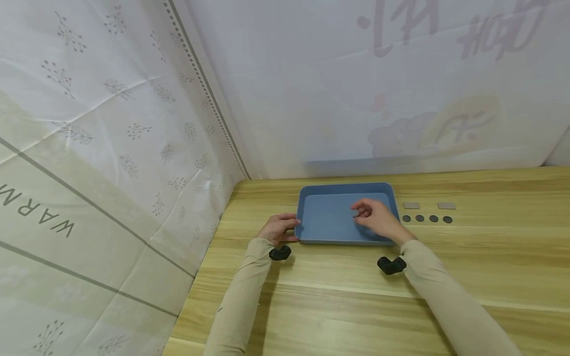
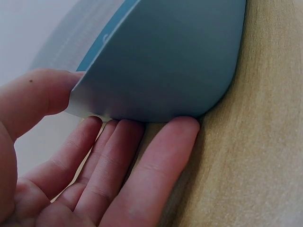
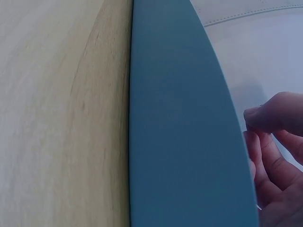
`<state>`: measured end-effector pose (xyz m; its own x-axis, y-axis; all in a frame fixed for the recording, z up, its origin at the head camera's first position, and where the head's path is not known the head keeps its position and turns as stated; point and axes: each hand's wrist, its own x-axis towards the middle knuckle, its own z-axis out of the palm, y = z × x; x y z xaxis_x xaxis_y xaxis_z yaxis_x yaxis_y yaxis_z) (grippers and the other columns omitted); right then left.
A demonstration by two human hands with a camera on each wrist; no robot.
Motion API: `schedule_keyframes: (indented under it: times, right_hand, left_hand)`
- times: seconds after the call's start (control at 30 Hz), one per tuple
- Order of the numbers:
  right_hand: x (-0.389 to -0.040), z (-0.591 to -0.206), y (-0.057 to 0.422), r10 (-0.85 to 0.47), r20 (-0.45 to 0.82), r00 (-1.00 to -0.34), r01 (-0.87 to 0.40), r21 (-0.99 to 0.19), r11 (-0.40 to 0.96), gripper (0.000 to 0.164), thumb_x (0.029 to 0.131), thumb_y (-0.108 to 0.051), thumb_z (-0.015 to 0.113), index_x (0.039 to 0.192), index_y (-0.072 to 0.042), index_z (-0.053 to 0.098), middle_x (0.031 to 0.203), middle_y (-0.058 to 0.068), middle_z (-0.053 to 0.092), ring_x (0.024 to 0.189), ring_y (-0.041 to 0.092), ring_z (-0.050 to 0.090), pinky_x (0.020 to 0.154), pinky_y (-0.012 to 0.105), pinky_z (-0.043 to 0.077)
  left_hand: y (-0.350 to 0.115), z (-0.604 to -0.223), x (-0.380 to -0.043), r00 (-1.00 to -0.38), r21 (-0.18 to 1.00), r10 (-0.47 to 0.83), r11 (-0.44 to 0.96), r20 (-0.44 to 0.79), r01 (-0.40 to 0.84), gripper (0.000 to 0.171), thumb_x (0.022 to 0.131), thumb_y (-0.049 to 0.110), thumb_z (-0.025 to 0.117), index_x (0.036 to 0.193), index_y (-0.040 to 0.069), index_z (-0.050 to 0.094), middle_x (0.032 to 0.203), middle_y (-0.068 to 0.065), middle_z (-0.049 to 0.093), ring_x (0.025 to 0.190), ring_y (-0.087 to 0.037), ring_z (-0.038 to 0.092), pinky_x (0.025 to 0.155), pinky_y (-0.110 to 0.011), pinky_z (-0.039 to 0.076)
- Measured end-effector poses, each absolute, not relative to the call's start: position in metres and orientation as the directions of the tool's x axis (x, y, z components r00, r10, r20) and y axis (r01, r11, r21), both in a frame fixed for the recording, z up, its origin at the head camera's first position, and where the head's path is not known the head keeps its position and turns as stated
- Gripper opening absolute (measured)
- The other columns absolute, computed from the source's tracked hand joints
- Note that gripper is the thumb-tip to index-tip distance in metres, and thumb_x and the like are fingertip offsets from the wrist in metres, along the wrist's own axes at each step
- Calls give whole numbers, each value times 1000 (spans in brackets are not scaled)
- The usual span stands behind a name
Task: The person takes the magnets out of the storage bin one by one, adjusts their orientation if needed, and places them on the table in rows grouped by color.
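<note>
A shallow blue tray [image 1: 329, 217] with raised walls lies on the wooden table. At its left end my left hand [image 1: 279, 229] holds the tray, thumb on the rim and fingertips [image 2: 182, 130] against the lower edge of the outer wall. Over the right half of the tray, my right hand [image 1: 376, 217] has its thumb and fingers curled together. They pinch what looks like a small grey disc [image 1: 355, 213], mostly covered by the fingers. In the right wrist view the tray's wall [image 3: 184, 123] hides part of that hand.
Right of the tray, several dark round discs [image 1: 420, 218] lie in a row on the table [image 1: 329, 316]. Behind them are two flat grey rectangular pieces [image 1: 411, 205] [image 1: 447, 205]. Printed cloth [image 1: 285, 99] hangs along the back and left of the table.
</note>
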<state>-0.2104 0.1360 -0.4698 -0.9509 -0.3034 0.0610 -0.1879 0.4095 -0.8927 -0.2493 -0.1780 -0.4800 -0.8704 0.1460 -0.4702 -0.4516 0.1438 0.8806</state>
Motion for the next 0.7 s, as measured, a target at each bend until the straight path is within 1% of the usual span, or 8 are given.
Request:
schedule_keyframes:
  times: [0.03,0.13,0.23,0.4,0.7]
  right_hand:
    - [-213,-475,139,-303,65,-951,-193,-890,414,32,90,-8,66,121,0,60,106,16,61,90,22,56,72,31,50]
    - [-213,-474,143,-294,70,-953,-199,-877,437,32,90,-8,66,120,-1,61,105,15,61,89,21,56,72,31,50]
    - [-212,-473,148,-288,77,-955,-207,-867,454,32,90,-9,65,121,0,61,105,15,61,88,21,56,72,32,50]
    - [-210,-468,155,-279,83,-957,-212,-855,473,32,91,-8,64,122,-1,60,106,14,62,90,22,56,73,31,50]
    - [-205,-459,167,-265,90,-960,-214,-848,485,31,91,-9,64,121,-1,60,107,14,62,90,22,56,72,30,50]
  left_hand:
    - [-178,-480,-249,-870,880,147,144,-472,-453,48,89,7,67,134,-1,53,115,-14,63,94,-19,64,70,-37,60]
    - [-179,-480,-250,-870,880,150,150,-470,-450,50,89,7,67,135,0,52,124,-18,61,98,-20,64,72,-38,60]
    - [-179,-480,-250,-870,881,154,153,-469,-448,50,89,8,67,136,0,52,128,-21,58,101,-23,64,73,-38,60]
    - [-179,-481,-250,-869,882,162,157,-467,-445,49,90,8,66,136,-1,51,130,-23,57,103,-25,65,73,-38,60]
    - [-179,-479,-250,-866,879,163,160,-472,-449,51,90,8,67,137,-1,50,131,-22,57,104,-23,64,74,-37,60]
